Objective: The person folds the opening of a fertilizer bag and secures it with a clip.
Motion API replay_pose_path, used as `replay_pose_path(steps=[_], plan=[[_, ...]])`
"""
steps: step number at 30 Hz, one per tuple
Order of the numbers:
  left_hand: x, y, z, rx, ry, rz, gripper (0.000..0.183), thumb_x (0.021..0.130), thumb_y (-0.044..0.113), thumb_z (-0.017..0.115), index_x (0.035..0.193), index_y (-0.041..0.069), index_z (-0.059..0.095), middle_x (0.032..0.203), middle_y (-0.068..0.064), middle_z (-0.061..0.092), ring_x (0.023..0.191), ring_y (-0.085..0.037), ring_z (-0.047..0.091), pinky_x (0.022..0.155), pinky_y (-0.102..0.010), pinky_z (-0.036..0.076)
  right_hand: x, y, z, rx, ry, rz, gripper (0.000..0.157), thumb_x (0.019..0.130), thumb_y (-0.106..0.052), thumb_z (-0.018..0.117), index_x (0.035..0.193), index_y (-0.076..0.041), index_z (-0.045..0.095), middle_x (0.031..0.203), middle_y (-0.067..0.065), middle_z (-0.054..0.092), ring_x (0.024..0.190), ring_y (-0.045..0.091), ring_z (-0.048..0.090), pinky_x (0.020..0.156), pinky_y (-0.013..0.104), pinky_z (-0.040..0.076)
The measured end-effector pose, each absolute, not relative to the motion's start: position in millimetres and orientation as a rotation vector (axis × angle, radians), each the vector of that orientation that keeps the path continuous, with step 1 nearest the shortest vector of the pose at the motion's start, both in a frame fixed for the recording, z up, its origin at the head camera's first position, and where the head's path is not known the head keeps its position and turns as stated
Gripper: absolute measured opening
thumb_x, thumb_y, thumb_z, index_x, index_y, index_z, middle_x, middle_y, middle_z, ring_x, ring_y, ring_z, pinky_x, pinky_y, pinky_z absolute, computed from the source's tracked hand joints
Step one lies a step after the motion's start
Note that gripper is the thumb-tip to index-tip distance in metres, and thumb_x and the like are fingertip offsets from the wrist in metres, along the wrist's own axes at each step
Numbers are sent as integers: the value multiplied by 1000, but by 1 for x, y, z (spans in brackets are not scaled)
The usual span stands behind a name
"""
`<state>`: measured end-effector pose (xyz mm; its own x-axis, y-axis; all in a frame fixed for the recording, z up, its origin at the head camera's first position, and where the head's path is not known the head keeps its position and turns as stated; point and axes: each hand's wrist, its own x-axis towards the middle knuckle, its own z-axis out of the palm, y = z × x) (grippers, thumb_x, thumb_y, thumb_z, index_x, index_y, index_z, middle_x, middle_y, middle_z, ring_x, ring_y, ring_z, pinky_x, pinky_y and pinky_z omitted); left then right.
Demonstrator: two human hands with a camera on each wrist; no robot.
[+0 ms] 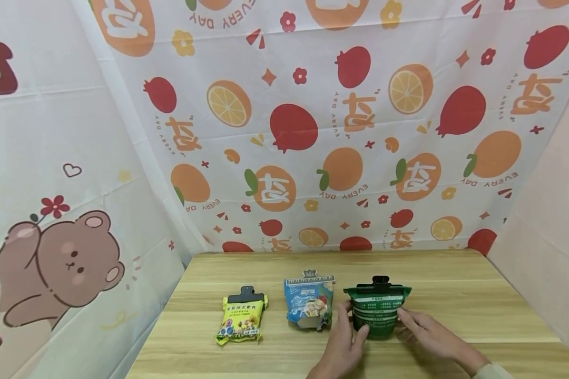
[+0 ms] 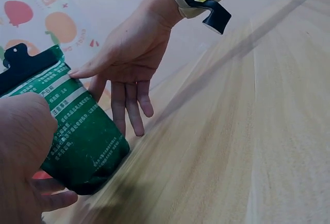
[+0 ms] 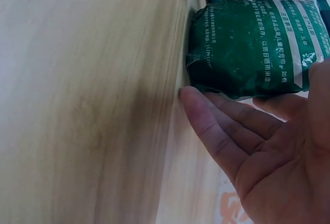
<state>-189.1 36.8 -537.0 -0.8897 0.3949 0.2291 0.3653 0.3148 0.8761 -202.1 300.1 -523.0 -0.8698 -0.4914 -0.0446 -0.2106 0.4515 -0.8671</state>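
A green foil pouch [image 1: 378, 313] with pale printed text stands upright on the table, a black bag clip [image 1: 381, 287] across its top edge. My left hand [image 1: 343, 342] holds the pouch from its left side, thumb over the front and other fingers partly hidden behind. On the other side, my right hand [image 1: 429, 334] has its thumb at the pouch's edge. Its fingers are fairly straight, seen along the side of the pouch [image 3: 252, 48] in the right wrist view. The right hand [image 2: 136, 53] also appears in the left wrist view, palm facing the pouch.
Left of the hands lies a blue snack bag [image 1: 308, 305] with a piano-key clip [image 1: 310, 279]. Farther left lies a yellow snack bag [image 1: 240, 321] with a black clip [image 1: 246, 295]. Printed cloth [image 1: 332, 210] hangs behind the wooden table [image 1: 194, 337].
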Motion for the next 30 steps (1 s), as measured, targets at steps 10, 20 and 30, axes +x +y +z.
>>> replay_pose_path(steps=[10,20,30], plan=[[-189,39,-537,748,2576,1618,61,108,32,48,157,8,20,159,-19,38,146,-38,41,117,-52,40,-205,302,-517,-475,2363,-1382,66,114,-36,19,143,18,43,118,29,70,97,33,73,72,37,61],[-196,42,-537,818,2622,1605,67,108,27,48,160,4,13,159,-20,36,146,-38,39,117,-52,40,-212,301,-512,-450,2351,-1375,69,113,-41,19,131,13,57,105,24,73,88,31,73,69,38,62],[-206,48,-540,896,2715,1605,75,104,21,55,161,2,10,161,-22,32,147,-39,37,118,-56,37,-219,301,-510,-311,2371,-1380,78,111,-49,21,123,17,60,99,21,75,82,30,74,66,42,62]])
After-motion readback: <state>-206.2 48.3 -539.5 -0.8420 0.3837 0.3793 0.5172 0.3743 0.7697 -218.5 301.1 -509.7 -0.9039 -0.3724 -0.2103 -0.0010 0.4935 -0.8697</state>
